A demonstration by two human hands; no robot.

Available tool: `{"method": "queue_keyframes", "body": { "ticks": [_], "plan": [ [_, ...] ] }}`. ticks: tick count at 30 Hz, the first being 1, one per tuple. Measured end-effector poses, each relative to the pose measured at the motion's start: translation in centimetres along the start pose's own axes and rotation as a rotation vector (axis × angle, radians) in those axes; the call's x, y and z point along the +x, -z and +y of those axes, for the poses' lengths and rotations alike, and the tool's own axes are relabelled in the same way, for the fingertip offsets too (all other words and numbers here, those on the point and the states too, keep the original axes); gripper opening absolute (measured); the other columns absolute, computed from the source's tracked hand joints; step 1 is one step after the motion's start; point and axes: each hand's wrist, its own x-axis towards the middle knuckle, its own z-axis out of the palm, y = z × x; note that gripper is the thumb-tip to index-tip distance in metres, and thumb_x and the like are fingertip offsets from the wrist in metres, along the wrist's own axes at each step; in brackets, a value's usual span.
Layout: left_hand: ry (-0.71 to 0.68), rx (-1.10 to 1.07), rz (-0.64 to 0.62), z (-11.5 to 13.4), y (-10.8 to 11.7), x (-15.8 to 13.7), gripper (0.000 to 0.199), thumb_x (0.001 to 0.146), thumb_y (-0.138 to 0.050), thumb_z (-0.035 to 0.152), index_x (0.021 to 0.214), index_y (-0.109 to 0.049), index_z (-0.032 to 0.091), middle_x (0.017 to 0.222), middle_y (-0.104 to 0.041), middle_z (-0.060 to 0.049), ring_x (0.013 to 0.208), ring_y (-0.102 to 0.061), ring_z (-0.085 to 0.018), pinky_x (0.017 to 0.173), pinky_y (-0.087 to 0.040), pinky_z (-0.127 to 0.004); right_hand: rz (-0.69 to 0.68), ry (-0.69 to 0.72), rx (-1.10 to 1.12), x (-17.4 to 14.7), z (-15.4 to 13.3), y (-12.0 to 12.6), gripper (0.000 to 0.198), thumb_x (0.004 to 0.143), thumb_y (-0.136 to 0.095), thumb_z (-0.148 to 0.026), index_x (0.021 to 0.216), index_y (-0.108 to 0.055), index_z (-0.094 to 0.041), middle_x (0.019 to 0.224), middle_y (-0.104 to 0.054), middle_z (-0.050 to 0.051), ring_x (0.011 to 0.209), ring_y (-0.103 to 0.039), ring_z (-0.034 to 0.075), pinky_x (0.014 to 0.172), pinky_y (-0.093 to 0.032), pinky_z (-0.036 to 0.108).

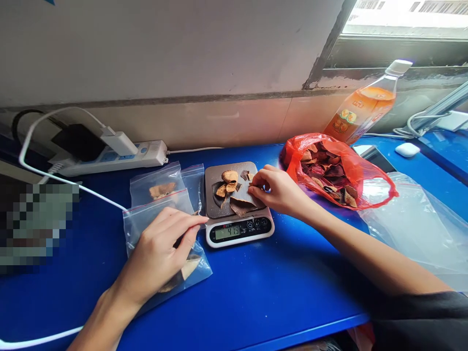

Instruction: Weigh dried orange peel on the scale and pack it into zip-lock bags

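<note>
A kitchen scale with a grey plate stands on the blue table, its display showing what looks like 41.9. Several pieces of dried peel, brown outside and tan inside, lie on the plate. Over the plate's right side, my right hand pinches a small bit of dried peel, mostly hidden by the fingers. My left hand is closed in a pinch at the scale's left front corner, above a zip bag holding more peel; whatever is between its fingertips is too small to make out. Another zip bag with peel lies behind.
An open red plastic bag full of dried peel sits right of the scale. Clear zip bags lie beside it. Behind stand an orange drink bottle and, at left, a power strip. A white cable crosses the table's left side.
</note>
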Motion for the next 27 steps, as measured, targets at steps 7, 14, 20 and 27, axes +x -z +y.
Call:
{"method": "queue_keyframes", "body": {
  "ticks": [7,14,20,27],
  "plan": [
    [-0.028,-0.001,-0.007,-0.1,0.0,-0.1,0.02,0.094,-0.052,0.021,0.095,-0.072,0.023,0.087,-0.074,0.0,0.087,-0.064,-0.018,0.08,-0.051,-0.03,-0.002,0.008,0.069,-0.2,0.3,0.9,0.007,0.078,-0.059,-0.016,0.074,-0.056,-0.02,0.072,-0.059,0.001,0.067,-0.053,0.014,0.062,-0.042,0.027],
    [-0.046,0.012,-0.036,-0.2,0.0,-0.1,0.02,0.096,-0.051,0.018,0.099,-0.07,0.02,0.09,-0.073,-0.001,0.09,-0.062,-0.018,0.083,-0.049,-0.028,-0.028,-0.118,0.373,-0.6,0.6,0.9,0.011,0.076,-0.056,-0.019,0.087,-0.057,-0.021,0.073,-0.057,-0.001,0.061,-0.051,0.013,0.056,-0.043,0.026],
    [-0.045,0.007,-0.048,-0.1,-0.1,-0.1,0.019,0.096,-0.052,0.017,0.099,-0.07,0.019,0.09,-0.073,-0.001,0.089,-0.061,-0.017,0.083,-0.048,-0.028,0.218,-0.068,0.321,-4.4,0.3,3.3,0.007,0.083,-0.059,-0.02,0.089,-0.062,-0.022,0.083,-0.065,0.004,0.075,-0.062,0.018,0.067,-0.051,0.033],
    [-0.037,0.003,-0.083,-0.2,0.4,-0.3,0.018,0.096,-0.053,0.019,0.101,-0.07,0.02,0.093,-0.073,0.0,0.091,-0.061,-0.017,0.083,-0.05,-0.028,0.612,-0.11,-0.015,-5.0,5.9,5.8,0.009,0.081,-0.063,-0.02,0.089,-0.065,-0.025,0.091,-0.069,0.003,0.079,-0.066,0.02,0.071,-0.054,0.037]
  ]
}}
